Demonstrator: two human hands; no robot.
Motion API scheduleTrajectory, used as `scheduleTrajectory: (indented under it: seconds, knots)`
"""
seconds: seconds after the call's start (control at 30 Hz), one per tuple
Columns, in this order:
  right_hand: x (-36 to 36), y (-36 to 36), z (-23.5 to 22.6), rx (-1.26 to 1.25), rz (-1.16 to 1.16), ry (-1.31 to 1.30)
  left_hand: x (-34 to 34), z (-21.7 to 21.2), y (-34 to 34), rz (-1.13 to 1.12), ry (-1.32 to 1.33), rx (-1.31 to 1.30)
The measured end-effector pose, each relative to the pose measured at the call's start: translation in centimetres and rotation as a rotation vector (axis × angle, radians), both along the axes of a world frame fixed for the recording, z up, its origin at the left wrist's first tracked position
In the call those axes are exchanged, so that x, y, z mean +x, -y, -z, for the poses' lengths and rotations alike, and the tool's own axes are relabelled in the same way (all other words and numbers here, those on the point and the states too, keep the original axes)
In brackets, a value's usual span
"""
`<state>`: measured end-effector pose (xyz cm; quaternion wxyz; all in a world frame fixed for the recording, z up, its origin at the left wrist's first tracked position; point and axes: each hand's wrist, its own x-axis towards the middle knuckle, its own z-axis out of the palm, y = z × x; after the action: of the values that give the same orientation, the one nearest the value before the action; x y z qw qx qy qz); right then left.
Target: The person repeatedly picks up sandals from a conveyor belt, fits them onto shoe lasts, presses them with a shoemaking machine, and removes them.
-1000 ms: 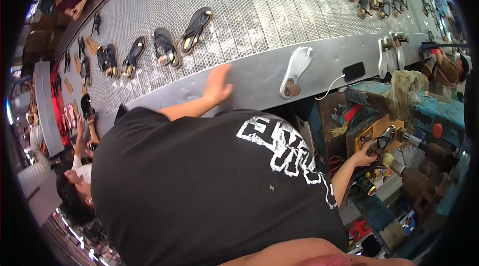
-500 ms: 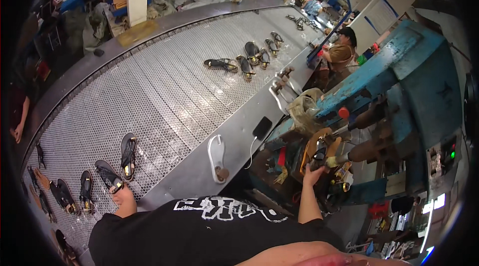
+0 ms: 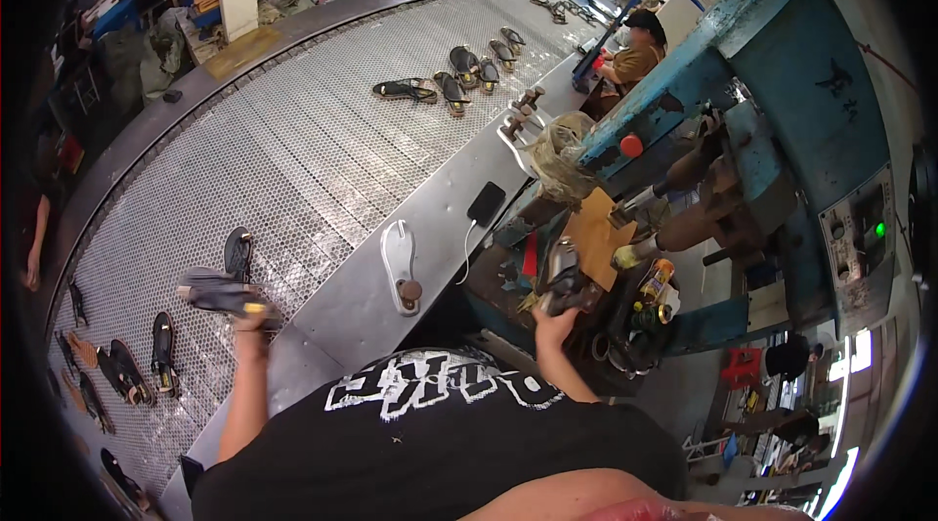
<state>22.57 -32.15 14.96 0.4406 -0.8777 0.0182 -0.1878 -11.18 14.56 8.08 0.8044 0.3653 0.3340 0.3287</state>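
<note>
My left hand (image 3: 251,324) is closed on the heel end of a dark sandal (image 3: 217,292), blurred by motion, over the near edge of the mesh conveyor (image 3: 293,159). Just behind it lies another black sandal (image 3: 237,253). On the right, my right hand (image 3: 554,324) grips a second sandal (image 3: 567,279), dark and shiny, in front of the blue press machine (image 3: 684,106). An orange-brown pad (image 3: 591,236) shows beyond that sandal, below the machine's metal rams. My fingers partly hide both held sandals.
Several sandals (image 3: 124,370) lie at the belt's near left, others (image 3: 467,66) farther up. On the metal ledge are a white sole-shaped plate (image 3: 398,262) and a black phone (image 3: 487,203) with a white cable. A co-worker (image 3: 638,52) sits beyond the press.
My left hand has lifted its sandal off the belt. My right hand has drawn its sandal toward me, away from the rams, baring the pad. The whole view has shifted.
</note>
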Motion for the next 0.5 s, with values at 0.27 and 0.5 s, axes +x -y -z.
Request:
scheduleTrajectory:
  seconds: [0.27,0.5]
  knots:
    - [-6.3,-11.6,-4.6,0.670,-0.595,-0.434,22.4,-7.3,18.6,1.269,0.198,-0.482]
    - [-7.6,-3.2,-8.0,0.451,-1.091,-0.497,26.7,-2.0,14.7,0.430,0.188,-0.395]
